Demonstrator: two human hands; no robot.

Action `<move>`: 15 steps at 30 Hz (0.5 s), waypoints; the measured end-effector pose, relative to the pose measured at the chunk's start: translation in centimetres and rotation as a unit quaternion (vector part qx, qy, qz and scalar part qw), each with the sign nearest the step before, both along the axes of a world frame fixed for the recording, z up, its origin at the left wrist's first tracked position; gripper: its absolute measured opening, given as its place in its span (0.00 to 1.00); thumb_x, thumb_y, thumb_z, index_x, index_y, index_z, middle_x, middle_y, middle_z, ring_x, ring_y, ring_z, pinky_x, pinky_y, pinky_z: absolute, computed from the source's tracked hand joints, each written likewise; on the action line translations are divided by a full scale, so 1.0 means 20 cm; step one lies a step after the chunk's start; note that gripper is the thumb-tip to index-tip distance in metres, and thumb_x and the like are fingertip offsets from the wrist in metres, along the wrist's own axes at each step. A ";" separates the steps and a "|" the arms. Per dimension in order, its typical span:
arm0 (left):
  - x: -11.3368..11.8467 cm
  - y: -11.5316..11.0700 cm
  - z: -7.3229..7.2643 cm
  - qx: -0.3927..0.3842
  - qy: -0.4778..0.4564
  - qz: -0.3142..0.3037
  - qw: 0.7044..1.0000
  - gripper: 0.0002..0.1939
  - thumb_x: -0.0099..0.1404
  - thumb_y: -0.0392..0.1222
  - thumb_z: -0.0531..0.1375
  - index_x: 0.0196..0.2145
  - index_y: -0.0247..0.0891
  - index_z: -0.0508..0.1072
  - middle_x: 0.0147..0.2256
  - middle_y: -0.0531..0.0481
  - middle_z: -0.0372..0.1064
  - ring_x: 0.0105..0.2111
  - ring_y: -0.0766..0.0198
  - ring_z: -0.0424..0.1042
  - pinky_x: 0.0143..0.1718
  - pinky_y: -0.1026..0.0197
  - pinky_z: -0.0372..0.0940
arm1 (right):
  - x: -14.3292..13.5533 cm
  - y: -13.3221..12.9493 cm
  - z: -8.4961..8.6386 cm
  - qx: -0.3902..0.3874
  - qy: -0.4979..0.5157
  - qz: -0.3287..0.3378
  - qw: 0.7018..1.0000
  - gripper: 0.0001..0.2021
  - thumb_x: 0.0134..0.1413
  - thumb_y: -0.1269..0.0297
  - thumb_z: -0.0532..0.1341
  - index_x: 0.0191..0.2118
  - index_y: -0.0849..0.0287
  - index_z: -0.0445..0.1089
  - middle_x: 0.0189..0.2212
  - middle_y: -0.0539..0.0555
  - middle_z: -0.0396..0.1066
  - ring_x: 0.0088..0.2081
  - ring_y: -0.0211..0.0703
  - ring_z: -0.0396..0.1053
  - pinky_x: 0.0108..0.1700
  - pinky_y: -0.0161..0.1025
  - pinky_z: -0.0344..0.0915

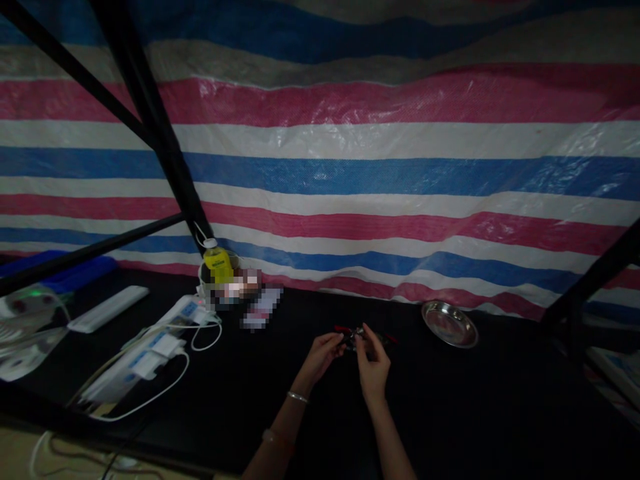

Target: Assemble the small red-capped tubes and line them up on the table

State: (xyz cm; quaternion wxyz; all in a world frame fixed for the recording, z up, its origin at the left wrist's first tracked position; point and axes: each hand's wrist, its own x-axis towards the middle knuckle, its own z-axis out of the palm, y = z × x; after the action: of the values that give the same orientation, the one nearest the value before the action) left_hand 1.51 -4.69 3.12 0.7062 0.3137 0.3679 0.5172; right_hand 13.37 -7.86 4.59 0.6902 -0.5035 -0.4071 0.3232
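Observation:
Over the black table, both my hands meet at a small dark item with metallic parts (356, 332); its details are too small to make out. My left hand (323, 355), with a bangle on the wrist, pinches its left side. The fingers of my right hand (373, 363) close on its right side. Red pieces (342, 329) show beside the fingertips, at the left and the right of the item. A round, shiny metal dish (450, 325) lies to the right of my hands.
Power strips (145, 360) with white plugs and cables lie at the left. A yellow bottle (218, 262) stands at the back left by a black frame post (170, 157). Striped sheeting (375, 173) hangs behind the black table (480, 407). A blue object (85, 270) is at far left.

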 end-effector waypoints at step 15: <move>-0.03 0.01 -0.04 0.042 0.079 0.028 0.996 0.17 0.46 0.48 0.68 0.29 0.31 0.76 0.24 0.49 0.71 0.22 0.71 0.66 0.25 0.68 0.58 | 0.08 0.04 -0.02 0.003 -0.033 -0.047 0.998 0.15 0.46 0.55 0.61 0.37 0.61 0.67 0.32 0.55 0.70 0.33 0.42 0.69 0.30 0.34 0.62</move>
State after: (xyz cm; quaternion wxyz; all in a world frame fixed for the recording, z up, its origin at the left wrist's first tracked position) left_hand 0.91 -4.41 2.34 0.6465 0.3727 0.4085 0.5256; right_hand 14.87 -7.13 4.20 0.6924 -0.5305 -0.4062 0.2723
